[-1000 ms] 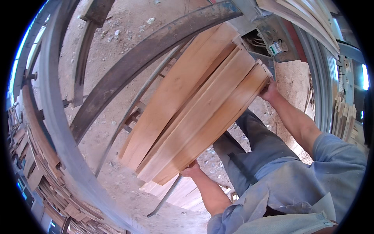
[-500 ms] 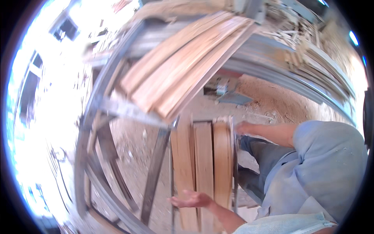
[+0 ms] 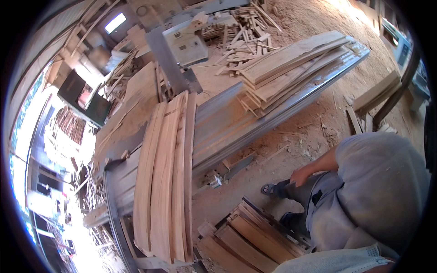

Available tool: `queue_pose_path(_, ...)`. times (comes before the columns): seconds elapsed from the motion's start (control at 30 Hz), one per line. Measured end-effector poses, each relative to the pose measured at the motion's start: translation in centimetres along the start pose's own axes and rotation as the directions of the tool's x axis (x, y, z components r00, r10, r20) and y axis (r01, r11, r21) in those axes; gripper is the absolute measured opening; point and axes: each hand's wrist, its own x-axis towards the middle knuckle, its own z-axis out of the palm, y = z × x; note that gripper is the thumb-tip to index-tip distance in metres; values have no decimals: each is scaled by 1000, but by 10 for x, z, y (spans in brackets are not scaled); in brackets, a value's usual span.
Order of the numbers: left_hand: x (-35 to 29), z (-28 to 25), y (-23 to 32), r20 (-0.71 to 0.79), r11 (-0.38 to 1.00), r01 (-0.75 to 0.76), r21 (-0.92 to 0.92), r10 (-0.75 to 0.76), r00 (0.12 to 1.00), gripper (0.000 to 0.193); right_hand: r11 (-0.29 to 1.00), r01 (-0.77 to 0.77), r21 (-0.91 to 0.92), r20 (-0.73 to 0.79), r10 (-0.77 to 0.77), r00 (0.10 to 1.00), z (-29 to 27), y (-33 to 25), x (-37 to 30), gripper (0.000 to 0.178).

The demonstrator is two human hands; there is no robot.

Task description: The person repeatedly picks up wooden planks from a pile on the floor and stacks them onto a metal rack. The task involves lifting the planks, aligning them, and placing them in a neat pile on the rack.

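Note:
My right hand [image 3: 298, 177] hangs beside my trouser leg, its fingers drawn together and nothing visible in them. My left hand is out of view. Below the right hand, at the lower middle, lies a group of wooden boards [image 3: 248, 232] set side by side between dark metal edges. Several long planks [image 3: 166, 182] lie side by side across the metal machine table [image 3: 214, 123], left of the middle. Another stack of planks [image 3: 291, 59] rests on the far right part of this table. Neither stack is touched by my hand.
A grey metal post [image 3: 167, 61] rises behind the planks. Scrap wood strips [image 3: 248, 38] are heaped at the back, beside a sawdust pile [image 3: 314, 22]. Offcuts [image 3: 378, 91] lean at the right near a dark pole. A sandal [image 3: 267, 189] shows on the dusty floor.
The view has swung, so the machine table and far plank stack show more fully. My left hand, open over the lower boards before, has left the view. My right hand is now away from the boards.

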Motion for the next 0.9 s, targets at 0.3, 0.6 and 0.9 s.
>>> queue_pose_path(0.3, -19, -5, -26, 111, 1000, -10, -25, 13, 994, 51, 986, 144, -81, -110, -152, 982, -113, -19, -32, 46)
queue_pose_path(0.6, -77, -27, 22, 122, 957, 275, -88, -264, 957, 58, 781, 612, -123, -530, -573, 625, -313, -179, -9, 36)
queue_pose_path(0.9, -106, -9, 82, 82, 932, 348, -102, -341, 936, 56, 763, 555, -331, -505, -640, 579, -317, -206, 77, 37)
